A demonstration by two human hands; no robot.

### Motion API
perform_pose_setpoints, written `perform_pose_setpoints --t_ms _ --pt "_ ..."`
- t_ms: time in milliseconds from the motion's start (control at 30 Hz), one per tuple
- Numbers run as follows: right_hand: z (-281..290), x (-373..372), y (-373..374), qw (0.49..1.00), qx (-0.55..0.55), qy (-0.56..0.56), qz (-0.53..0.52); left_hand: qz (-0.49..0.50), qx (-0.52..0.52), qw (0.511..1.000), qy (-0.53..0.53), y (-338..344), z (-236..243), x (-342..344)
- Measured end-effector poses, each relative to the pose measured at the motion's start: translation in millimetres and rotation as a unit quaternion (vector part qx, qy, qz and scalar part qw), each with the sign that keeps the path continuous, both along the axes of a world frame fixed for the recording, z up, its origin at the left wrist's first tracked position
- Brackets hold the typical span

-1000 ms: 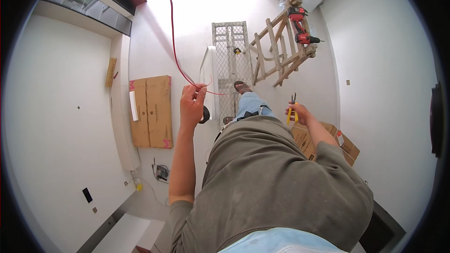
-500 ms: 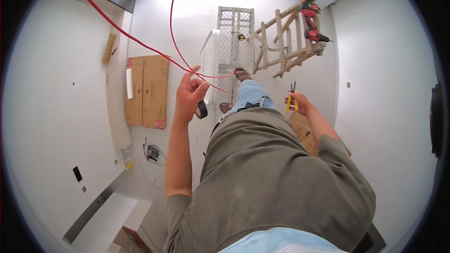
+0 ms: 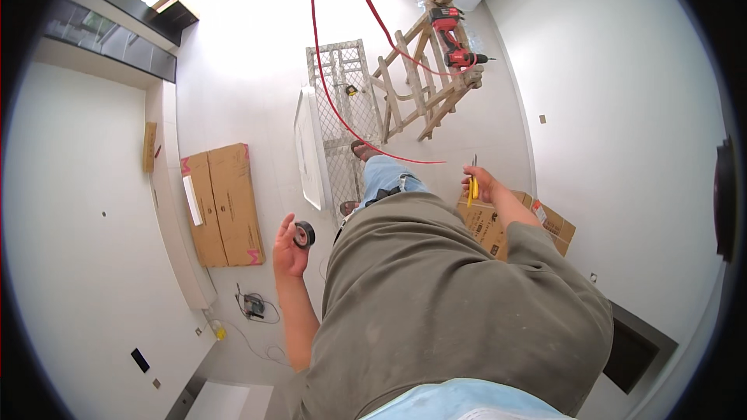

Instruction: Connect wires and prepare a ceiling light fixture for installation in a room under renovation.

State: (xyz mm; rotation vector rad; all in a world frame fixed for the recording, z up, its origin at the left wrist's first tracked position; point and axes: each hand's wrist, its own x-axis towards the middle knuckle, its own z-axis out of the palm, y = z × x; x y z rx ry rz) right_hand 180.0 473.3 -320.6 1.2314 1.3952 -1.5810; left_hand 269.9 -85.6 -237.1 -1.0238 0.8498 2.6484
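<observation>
In the last second the left hand [image 3: 289, 253] let go of the wire it had been pinching and dropped back toward the near side of the body. Its fingers stood loosely parted, and it had hold only of a roll of black tape [image 3: 304, 235]; which finger carried the roll could not be told.

The right hand [image 3: 484, 184] stayed closed around yellow-handled pliers [image 3: 473, 187], tips upward; whether their jaws were parted could not be made out.

Two red wires therefore appeared free of both hands. The first [image 3: 327, 96] curved down across the view of the mesh platform [image 3: 366, 70], its end reaching beyond the platform's right edge, close to the pliers but apart from them. The second [image 3: 373, 9] had swung rightward, its tip now seen across the cordless drill [image 3: 454, 37] at the right end of the wooden stand [image 3: 412, 71]; contact there was unclear.

As a judgement, the release left both ends unsteadied: pliers and tape were each in hand, yet neither was on a wire.
</observation>
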Motion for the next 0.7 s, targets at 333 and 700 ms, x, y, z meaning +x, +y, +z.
perform_pose_setpoints --t_ms 333,700 --pt "21 -68 6 0.995 -0.071 0.051 -0.052 0.046 0.006 0.994 -0.095 -20 -31 -9" --pt "-18 -257 65 0.852 0.472 0.227 0.001 0.07 -0.111 0.972 -0.193 -71 -44 13"
